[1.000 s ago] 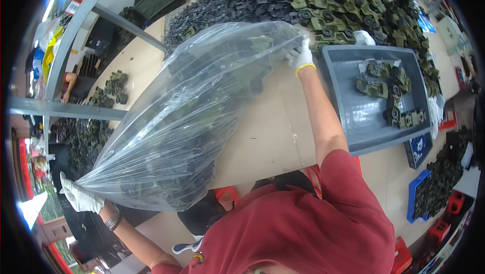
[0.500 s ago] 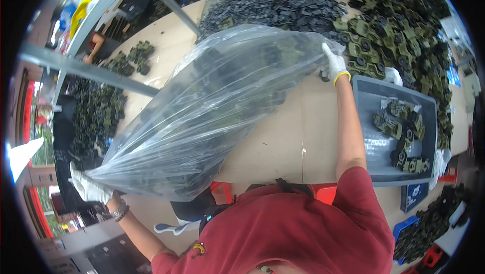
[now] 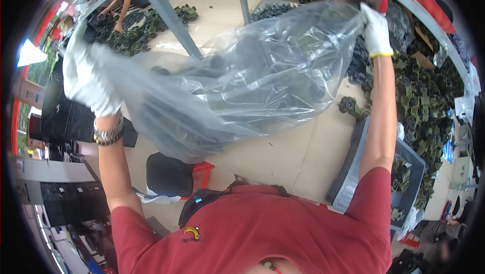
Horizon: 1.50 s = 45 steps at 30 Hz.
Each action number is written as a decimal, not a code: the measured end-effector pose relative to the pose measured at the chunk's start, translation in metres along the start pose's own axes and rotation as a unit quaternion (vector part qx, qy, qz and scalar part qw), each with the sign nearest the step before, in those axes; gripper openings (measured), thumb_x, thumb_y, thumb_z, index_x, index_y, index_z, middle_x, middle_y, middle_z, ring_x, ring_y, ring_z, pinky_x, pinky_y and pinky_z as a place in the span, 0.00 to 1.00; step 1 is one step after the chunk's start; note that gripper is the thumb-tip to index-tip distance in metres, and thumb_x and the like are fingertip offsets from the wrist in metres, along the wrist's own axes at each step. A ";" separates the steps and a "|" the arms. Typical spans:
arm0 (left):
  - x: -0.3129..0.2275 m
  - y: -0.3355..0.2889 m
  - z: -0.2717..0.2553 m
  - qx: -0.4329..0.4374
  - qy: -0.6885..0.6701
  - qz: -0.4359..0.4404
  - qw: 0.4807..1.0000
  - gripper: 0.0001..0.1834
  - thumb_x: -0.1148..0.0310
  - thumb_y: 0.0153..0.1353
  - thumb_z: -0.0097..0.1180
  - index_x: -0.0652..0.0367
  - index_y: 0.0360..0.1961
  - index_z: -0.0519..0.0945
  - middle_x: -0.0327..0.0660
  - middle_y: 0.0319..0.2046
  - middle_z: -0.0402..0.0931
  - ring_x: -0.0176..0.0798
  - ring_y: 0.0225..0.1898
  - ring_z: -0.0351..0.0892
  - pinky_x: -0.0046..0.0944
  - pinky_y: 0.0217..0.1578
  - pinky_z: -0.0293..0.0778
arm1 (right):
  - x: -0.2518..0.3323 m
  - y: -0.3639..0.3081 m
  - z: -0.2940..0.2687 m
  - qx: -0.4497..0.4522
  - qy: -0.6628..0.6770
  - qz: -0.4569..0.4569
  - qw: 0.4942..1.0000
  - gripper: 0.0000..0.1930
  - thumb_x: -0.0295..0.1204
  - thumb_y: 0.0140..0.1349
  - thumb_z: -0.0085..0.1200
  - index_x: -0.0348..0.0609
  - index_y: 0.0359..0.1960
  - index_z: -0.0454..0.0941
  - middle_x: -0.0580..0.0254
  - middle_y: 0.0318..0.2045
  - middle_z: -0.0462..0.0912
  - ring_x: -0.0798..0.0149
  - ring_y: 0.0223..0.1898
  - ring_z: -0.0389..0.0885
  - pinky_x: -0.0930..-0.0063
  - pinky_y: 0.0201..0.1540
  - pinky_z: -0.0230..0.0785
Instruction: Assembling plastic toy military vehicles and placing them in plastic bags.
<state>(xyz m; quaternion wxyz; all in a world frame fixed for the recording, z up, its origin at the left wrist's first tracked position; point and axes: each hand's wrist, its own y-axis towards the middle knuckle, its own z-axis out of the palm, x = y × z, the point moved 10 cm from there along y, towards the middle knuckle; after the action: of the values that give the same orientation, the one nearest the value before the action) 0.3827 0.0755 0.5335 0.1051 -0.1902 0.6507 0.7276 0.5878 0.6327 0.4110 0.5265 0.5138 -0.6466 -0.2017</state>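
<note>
A large clear plastic bag [image 3: 237, 84] stretches across in front of me, raised above the table. My left hand [image 3: 91, 77], in a white glove, is closed on its left end. Higher on the right, my right hand [image 3: 376, 31], also gloved in white with a yellow cuff, pinches its other end. Dark green shapes show dimly through the plastic; whether they lie inside or behind it I cannot tell. Near my right forearm, a small green toy vehicle [image 3: 352, 106] rests on the table. A grey tray [image 3: 348, 165] under that arm holds several green toy vehicles [image 3: 400, 175].
Green toy vehicles pile up on the right [image 3: 424, 87] and at the back left [image 3: 156, 29]. Metal posts [image 3: 166, 14] rise beyond the beige table [image 3: 283, 155]. A black seat [image 3: 166, 173] stands at the lower left. Co-workers' arms [image 3: 124, 11] show at the far side.
Both hands have risen, lifting the bag; the left has gone up most. The right hand has moved farther right and away. The view has shifted, and the tray appears lower and partly behind my arm.
</note>
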 end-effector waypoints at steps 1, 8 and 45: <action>-0.031 0.006 0.023 0.026 -0.019 0.011 0.999 0.17 0.65 0.73 0.51 0.67 0.54 0.80 0.37 0.25 0.78 0.27 0.26 0.76 0.28 0.31 0.77 | 0.050 0.016 0.007 -0.015 -0.135 -0.188 0.973 0.08 0.28 0.66 0.49 0.38 0.36 0.79 0.55 0.25 0.81 0.53 0.26 0.80 0.62 0.30 0.71; -0.077 0.005 0.044 -0.006 -0.165 0.105 0.981 0.11 0.73 0.70 0.53 0.68 0.48 0.82 0.42 0.27 0.80 0.31 0.24 0.78 0.30 0.27 0.76 | 0.070 0.052 0.053 0.070 -0.072 -0.006 0.995 0.16 0.18 0.54 0.52 0.41 0.45 0.82 0.45 0.39 0.85 0.48 0.40 0.85 0.58 0.43 0.76; -0.171 -0.072 0.245 0.276 -0.266 0.198 0.902 0.09 0.69 0.70 0.51 0.61 0.36 0.79 0.36 0.27 0.76 0.31 0.30 0.75 0.32 0.31 0.71 | 0.159 -0.320 0.058 0.009 -0.218 0.216 0.952 0.14 0.33 0.55 0.64 0.42 0.40 0.76 0.57 0.37 0.78 0.56 0.43 0.75 0.57 0.50 0.64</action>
<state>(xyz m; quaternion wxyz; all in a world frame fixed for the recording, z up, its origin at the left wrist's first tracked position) 0.5322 0.3435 0.5584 0.1759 0.1795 0.7974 0.5486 0.6938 0.3523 0.2088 0.3992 0.3102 -0.8427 -0.1849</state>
